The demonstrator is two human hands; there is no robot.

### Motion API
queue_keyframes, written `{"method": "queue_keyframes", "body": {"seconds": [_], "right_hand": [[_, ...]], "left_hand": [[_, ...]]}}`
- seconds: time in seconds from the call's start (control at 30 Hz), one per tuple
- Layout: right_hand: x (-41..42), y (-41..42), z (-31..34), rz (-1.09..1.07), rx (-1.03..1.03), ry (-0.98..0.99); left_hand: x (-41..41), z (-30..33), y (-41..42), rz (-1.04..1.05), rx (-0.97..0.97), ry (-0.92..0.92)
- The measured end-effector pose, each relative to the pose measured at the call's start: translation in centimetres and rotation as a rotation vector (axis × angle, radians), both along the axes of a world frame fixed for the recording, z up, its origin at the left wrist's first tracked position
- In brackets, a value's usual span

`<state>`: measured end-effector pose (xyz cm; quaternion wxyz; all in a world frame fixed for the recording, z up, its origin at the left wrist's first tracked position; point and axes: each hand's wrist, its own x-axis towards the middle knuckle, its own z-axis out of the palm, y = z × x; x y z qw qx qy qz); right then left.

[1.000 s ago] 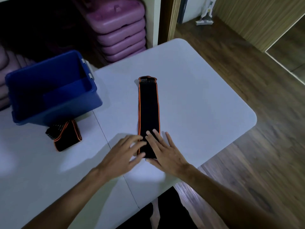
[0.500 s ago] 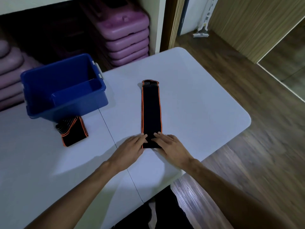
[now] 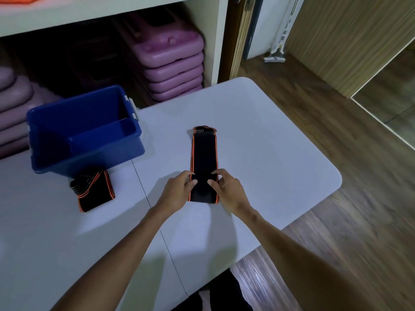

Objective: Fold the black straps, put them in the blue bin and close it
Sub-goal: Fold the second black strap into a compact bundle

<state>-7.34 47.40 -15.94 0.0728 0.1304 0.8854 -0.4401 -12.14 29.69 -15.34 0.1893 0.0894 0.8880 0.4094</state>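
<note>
From the head view, a long black strap (image 3: 204, 158) with orange edging lies lengthwise on the white table (image 3: 269, 153), its far end showing a row of grey stitches or hooks and its near end lifted off the surface and turned back over itself. The left hand (image 3: 179, 191) grips the near end on its left edge, thumb on top of the cloth and fingers curled round beneath it. The right hand (image 3: 226, 189) does the same on the right edge, thumb pressed onto the black face and the other fingers wrapped behind, so both hands are closed on the strap's near end. To the left, the blue bin (image 3: 89, 158) stands open on the table near its back edge, with a white latch on its right end wall and a low inner divider visible; what lies at its bottom is too dark to tell. Just in front of the bin, touching or nearly touching its front wall, a second strap (image 3: 94, 191) sits already folded into a short bundle, black with orange stripes. Behind the table, a stack of purple plastic steps (image 3: 173, 63) fills an open white shelf. To the right is wooden flooring (image 3: 359, 209), and a white mop head (image 3: 275, 57) leans by the wall.
</note>
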Motion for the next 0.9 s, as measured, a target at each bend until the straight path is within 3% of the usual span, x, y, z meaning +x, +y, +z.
{"method": "queue_keyframes", "body": {"seconds": [0.17, 0.33, 0.6, 0.73, 0.9], "right_hand": [[-0.8, -0.7, -1.2, -0.065, 0.008, 0.010], [-0.8, -0.6, -1.6, -0.169, -0.060, 0.113], [-0.1, -0.7, -1.2, -0.143, -0.048, 0.219], [0.2, -0.4, -1.2, -0.087, 0.092, 0.127], [-0.4, -0.3, -0.9, -0.043, 0.108, 0.129]], "left_hand": [[0.3, -0.9, 1.0, 0.091, -0.066, 0.125], [0.3, -0.9, 0.9, 0.037, 0.010, 0.185], [1.4, -0.6, -0.1, 0.071, 0.150, 0.061], [1.8, -0.5, 0.1, -0.041, -0.041, 0.108], [1.6, -0.6, 0.6, -0.337, -0.458, 0.586]]}}
